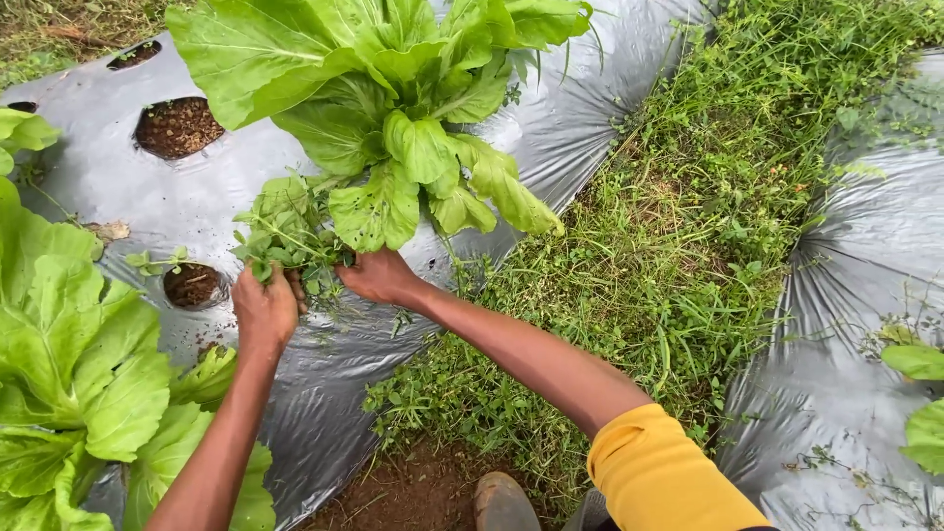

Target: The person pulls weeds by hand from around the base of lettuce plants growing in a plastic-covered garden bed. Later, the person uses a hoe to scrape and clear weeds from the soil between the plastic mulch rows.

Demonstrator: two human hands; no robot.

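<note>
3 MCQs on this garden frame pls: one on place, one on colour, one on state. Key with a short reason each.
1. Where is the left hand?
A. On the boot
B. At the clump of small weeds beside the big leafy plant
C. In the grass strip

2. What colour is the rolled sleeve on the right arm?
A. Yellow
B. Blue
C. White

3. What state is the planting hole at upper left in the plastic sheet?
A. Filled by a large plant
B. Covered by plastic
C. Open, showing bare soil

Key:
1 B, its fingers close around the weed stems.
2 A, the cuff above the forearm is plainly yellow.
3 C, brown soil shows in the cut-out, with no plant in it.
</note>
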